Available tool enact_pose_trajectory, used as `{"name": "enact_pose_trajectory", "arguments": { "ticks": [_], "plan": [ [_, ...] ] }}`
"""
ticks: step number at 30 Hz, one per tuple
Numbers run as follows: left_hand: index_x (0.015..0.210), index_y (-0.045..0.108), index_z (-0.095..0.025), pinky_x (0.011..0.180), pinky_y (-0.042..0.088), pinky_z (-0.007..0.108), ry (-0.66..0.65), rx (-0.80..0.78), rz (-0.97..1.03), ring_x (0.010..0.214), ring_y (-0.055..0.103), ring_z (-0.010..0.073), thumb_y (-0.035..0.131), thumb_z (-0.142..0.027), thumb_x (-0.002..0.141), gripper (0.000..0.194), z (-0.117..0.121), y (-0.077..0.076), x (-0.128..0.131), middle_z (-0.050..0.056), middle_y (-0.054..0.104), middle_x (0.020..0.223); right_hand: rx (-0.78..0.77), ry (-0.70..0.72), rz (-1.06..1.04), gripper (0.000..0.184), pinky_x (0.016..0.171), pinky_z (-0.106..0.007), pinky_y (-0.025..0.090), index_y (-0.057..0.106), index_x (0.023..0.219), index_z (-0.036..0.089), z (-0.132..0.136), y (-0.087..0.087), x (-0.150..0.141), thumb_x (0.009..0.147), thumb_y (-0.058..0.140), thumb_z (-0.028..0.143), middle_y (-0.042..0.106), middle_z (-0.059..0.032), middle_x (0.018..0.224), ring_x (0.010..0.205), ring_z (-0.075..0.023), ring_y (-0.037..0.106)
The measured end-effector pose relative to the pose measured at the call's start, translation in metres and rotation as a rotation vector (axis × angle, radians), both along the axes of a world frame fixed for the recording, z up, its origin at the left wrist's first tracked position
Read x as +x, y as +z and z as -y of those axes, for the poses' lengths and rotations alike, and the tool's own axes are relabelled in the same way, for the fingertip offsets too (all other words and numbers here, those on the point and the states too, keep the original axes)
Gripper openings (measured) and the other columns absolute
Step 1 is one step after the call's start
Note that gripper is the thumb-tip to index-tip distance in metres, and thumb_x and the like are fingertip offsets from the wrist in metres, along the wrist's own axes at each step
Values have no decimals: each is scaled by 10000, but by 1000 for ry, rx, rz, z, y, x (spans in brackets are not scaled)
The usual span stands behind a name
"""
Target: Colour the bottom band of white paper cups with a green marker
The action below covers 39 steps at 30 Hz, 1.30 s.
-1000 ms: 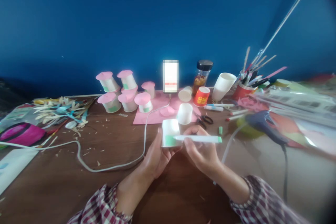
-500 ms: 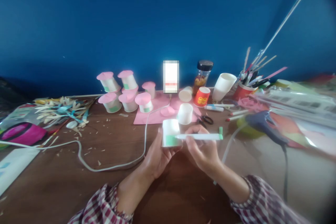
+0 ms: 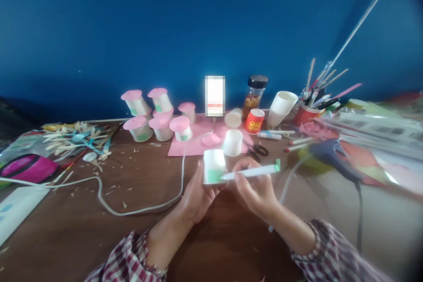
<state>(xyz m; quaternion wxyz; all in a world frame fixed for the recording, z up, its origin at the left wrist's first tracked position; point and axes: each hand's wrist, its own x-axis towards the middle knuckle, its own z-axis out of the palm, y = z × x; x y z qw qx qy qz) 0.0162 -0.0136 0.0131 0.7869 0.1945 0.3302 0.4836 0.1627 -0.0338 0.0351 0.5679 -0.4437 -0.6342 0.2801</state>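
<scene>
My left hand (image 3: 200,196) is closed round a white paper cup (image 3: 213,161), held up above the brown table. A pale green patch (image 3: 215,175) covers the lower part of the cup's side. In my right hand (image 3: 256,187) is a white marker pen (image 3: 253,172) with a green end, its tip at the right edge of that patch. Just behind the held cup stands another white paper cup (image 3: 233,142) at the edge of a pink paper sheet (image 3: 178,150). Black scissors (image 3: 260,150) lie to its right.
White cups with pink paper tops (image 3: 139,128) are grouped at the back left. A white cable (image 3: 139,211) crosses the table. A red cup (image 3: 254,121), a lidded jar (image 3: 256,92) and a pen-filled pot (image 3: 306,114) stand behind. A glue gun (image 3: 335,158) rests at right.
The marker has tilted, its tip moving slightly lower on the cup and its green end pointing further up. The green patch looks fuller. My left hand keeps its hold.
</scene>
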Motion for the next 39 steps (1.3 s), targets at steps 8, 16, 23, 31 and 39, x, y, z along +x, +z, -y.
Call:
{"name": "enact_pose_trajectory", "arguments": {
  "ticks": [8, 16, 23, 31, 39],
  "plan": [
    [995, 666, -128, 806, 522, 332, -28, 23, 1, 839, 647, 192, 478, -464, 902, 396, 1, 2, 0, 83, 714, 899, 13, 2, -3, 79, 562, -225, 445, 558, 763, 188, 0, -2, -1, 801, 554, 119, 578, 13, 694, 609, -119, 550],
    [1006, 668, -132, 844, 508, 348, -38, 10, 3, 867, 650, 202, 491, -464, 896, 392, 0, 1, -1, 89, 719, 929, -8, 8, 6, 64, 526, -227, 444, 554, 754, 188, 0, 1, -1, 790, 560, 135, 584, 7, 677, 580, -124, 548],
    [1024, 674, -135, 836, 493, 344, -44, 40, -24, 887, 655, 215, 491, -514, 879, 445, 1, 4, 0, 91, 728, 929, -13, 39, 20, 59, 530, -230, 443, 552, 767, 191, 0, -1, 0, 798, 560, 141, 578, 10, 677, 582, -126, 551],
    [1098, 651, -136, 928, 438, 348, -29, 139, -81, 1042, 618, 242, 472, -518, 888, 472, 4, 1, 2, 103, 712, 1062, 52, 108, 134, 63, 521, -237, 423, 550, 785, 195, 3, 1, 2, 782, 579, 139, 584, 10, 673, 561, -122, 530],
    [1094, 661, -150, 954, 426, 353, -11, 130, -71, 1066, 608, 245, 499, -542, 864, 483, 4, -1, 1, 99, 714, 1060, 54, 71, 143, 60, 524, -237, 430, 544, 778, 197, 2, 2, 2, 781, 576, 146, 590, 6, 685, 570, -125, 535]
  ]
}}
